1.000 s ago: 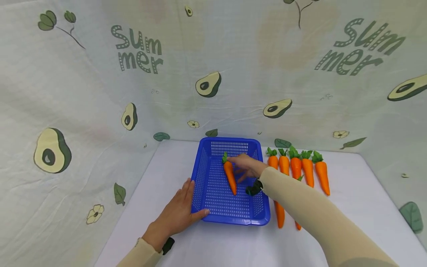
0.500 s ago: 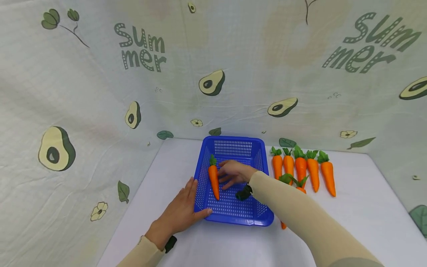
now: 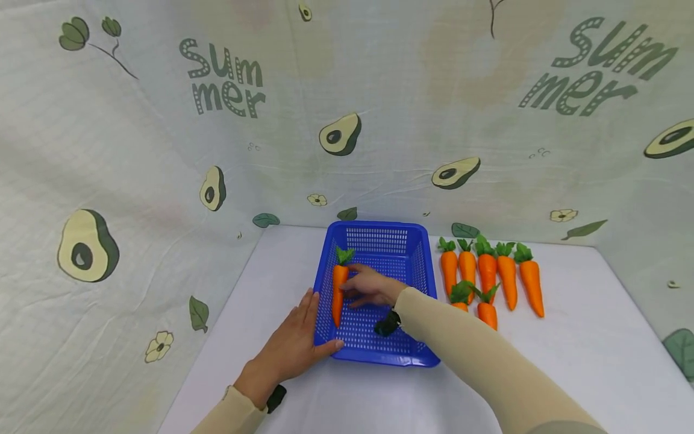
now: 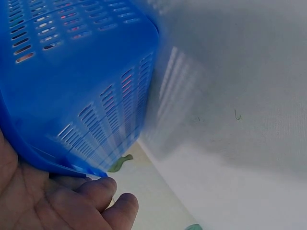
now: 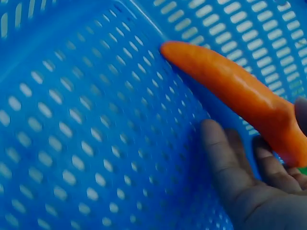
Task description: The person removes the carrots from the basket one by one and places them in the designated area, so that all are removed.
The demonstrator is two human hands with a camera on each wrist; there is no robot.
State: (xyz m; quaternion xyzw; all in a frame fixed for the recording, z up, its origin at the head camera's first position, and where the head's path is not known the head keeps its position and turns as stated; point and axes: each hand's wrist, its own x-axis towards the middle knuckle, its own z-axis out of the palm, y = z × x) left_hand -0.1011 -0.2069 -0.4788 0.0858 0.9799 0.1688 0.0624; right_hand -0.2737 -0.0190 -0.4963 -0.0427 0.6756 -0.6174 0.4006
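A blue perforated plastic basket (image 3: 379, 360) sits on the white table in the head view. Inside it, my right hand (image 3: 374, 286) pinches an orange carrot (image 3: 338, 289) near its leafy top, along the basket's left wall. The right wrist view shows the carrot (image 5: 235, 86) slanting against that wall, thumb and fingers around its thick end. My left hand (image 3: 290, 337) rests on the basket's near-left rim, its fingers fairly straight. From the left wrist, that palm (image 4: 53, 201) touches the rim from outside.
Several carrots (image 3: 506, 277) with green tops lie in a row right of the basket. Two more carrots (image 3: 487, 314) lie nearer, partly hidden by my right sleeve (image 3: 466, 343). A printed cloth (image 3: 390, 175) stands behind and at the sides.
My right hand has moved the carrot leftward, from the basket's middle to its left wall. The left hand has stayed at the rim.
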